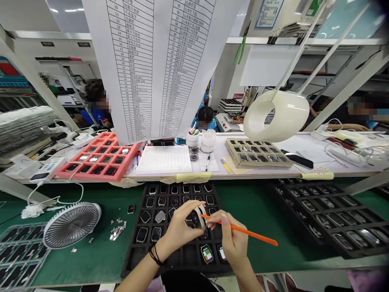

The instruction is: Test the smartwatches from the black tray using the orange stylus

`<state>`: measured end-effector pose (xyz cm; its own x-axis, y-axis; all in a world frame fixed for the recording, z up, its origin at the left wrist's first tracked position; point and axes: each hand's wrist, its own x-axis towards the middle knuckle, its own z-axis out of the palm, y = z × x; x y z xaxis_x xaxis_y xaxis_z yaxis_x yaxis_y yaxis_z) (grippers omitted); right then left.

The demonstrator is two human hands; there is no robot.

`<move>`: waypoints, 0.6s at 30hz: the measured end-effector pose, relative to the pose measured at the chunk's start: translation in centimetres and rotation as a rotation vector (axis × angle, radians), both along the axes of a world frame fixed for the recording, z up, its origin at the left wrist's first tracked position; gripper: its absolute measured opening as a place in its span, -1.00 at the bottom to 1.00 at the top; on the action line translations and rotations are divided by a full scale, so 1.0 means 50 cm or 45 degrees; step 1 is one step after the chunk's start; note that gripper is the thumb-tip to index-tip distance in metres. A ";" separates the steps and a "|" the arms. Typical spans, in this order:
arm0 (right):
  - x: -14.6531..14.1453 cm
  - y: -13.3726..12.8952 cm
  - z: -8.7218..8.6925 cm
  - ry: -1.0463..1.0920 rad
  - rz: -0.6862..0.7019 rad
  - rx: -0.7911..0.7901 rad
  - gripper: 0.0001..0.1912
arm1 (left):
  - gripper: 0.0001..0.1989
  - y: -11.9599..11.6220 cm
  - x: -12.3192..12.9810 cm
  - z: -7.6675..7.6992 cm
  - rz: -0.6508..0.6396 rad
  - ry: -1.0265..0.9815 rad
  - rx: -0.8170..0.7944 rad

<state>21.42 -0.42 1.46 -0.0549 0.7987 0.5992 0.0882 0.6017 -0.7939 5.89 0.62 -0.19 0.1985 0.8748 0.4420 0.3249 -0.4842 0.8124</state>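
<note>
My left hand (pixel 181 225), with a black band at the wrist, holds an opened watch case (pixel 197 218) on edge between thumb and fingers. Pinched in my right hand (pixel 231 235) is a thin orange stick (pixel 258 236); its tip touches or nearly touches the case's edge. Both hands are over a black foam tray (pixel 133 243) with rows of square watch cases. Near the tray's front edge, a watch with a lit, colourful screen (pixel 207 254) lies in a slot, and another lit one is partly hidden by my right hand.
A grey fan (pixel 72 225) and small scraps (pixel 118 231) are left on the green bench. Stacked black trays (pixel 328 219) stand right. The shelf holds a red tray (pixel 97 158), a beige tray (pixel 258 153) and papers (pixel 164 159). A printed list (pixel 158 73) hangs ahead; people sit beyond.
</note>
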 end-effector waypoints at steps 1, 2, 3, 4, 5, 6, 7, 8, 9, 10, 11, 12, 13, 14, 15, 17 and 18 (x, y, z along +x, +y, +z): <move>-0.001 0.001 0.001 -0.028 -0.012 0.022 -0.67 | -0.36 0.001 0.000 -0.002 0.008 -0.001 0.001; -0.002 0.001 0.002 -0.051 -0.021 0.040 -0.67 | -0.36 0.001 0.000 -0.004 0.015 -0.001 0.001; -0.003 0.002 0.003 -0.065 -0.026 0.041 -0.67 | -0.36 0.002 -0.001 -0.006 0.020 -0.002 0.000; -0.003 0.002 0.004 -0.067 -0.022 0.024 -0.66 | -0.37 0.002 -0.001 -0.007 0.025 -0.003 -0.001; -0.003 0.002 0.004 -0.061 -0.009 -0.012 -0.66 | -0.37 0.001 -0.001 -0.007 0.029 -0.005 -0.003; -0.002 0.002 0.004 -0.045 0.012 -0.056 -0.65 | -0.38 0.001 -0.002 -0.007 0.032 -0.006 -0.003; -0.001 0.001 0.003 -0.015 0.031 -0.092 -0.64 | -0.39 0.000 -0.002 -0.006 0.032 -0.007 -0.001; 0.001 0.001 0.001 0.026 0.042 -0.111 -0.63 | -0.40 0.000 -0.002 -0.005 0.027 -0.005 0.005; 0.002 0.000 -0.001 0.072 0.041 -0.113 -0.63 | -0.40 -0.001 -0.002 -0.003 0.020 -0.002 0.011; 0.003 0.000 -0.003 0.114 0.029 -0.103 -0.63 | -0.41 -0.002 -0.002 -0.002 0.013 0.001 0.018; 0.004 0.000 -0.005 0.146 0.010 -0.087 -0.63 | -0.42 -0.002 -0.002 -0.001 0.007 0.004 0.024; 0.005 0.001 -0.008 0.165 -0.010 -0.073 -0.63 | -0.42 -0.003 -0.001 -0.001 0.003 0.006 0.026; 0.005 0.001 -0.010 0.170 -0.027 -0.069 -0.63 | -0.43 -0.003 0.000 -0.001 0.002 0.007 0.025; 0.005 0.002 -0.011 0.164 -0.040 -0.069 -0.64 | -0.43 -0.003 0.000 -0.001 0.003 0.007 0.022; 0.004 0.003 -0.012 0.155 -0.050 -0.069 -0.64 | -0.43 -0.003 0.001 -0.002 0.004 0.008 0.018; 0.004 0.004 -0.012 0.143 -0.071 -0.070 -0.63 | -0.43 -0.002 0.001 -0.003 0.007 0.011 0.009; 0.004 0.004 -0.012 0.143 -0.085 -0.069 -0.63 | -0.43 -0.002 0.002 -0.004 0.007 0.013 0.007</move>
<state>21.62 -0.22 0.88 0.0642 0.8295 0.5548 0.0354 0.5537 -0.8320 5.97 0.51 -0.37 0.1978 0.8735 0.4448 0.3358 -0.4867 0.8065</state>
